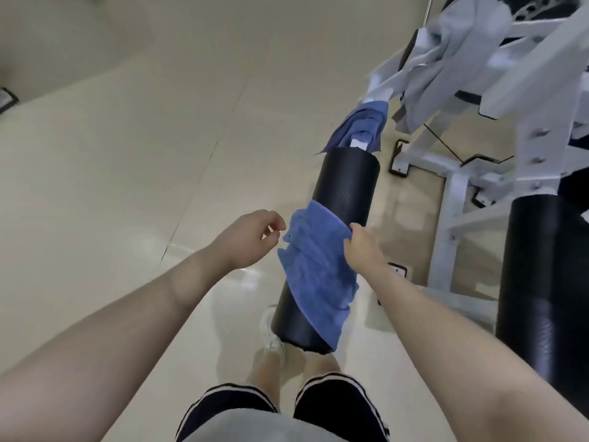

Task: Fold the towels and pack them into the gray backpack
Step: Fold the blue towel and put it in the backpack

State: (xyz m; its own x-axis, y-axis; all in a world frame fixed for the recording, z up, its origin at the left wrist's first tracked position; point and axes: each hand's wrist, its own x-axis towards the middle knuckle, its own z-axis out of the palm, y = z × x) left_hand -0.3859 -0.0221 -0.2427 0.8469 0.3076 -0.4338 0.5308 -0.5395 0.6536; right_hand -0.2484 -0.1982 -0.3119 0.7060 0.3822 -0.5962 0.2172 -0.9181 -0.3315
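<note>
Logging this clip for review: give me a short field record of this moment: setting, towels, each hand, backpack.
setting: gym floor beside a white machine frame
near towel: blue towel draped over a black foam roller
far towel: second blue towel hanging beyond the roller's far end
grey cloth: grey cloth draped on the frame
right hand: right hand grips the near towel's edge
left hand: left hand beside the towel, fingers loosely curled, holding nothing
backpack: not in view

- A black padded roller (342,199) stands out over the pale tiled floor (127,154).
- A white metal machine frame (452,199) is at the right.
- A second black pad (545,282) is near the right edge.
</note>
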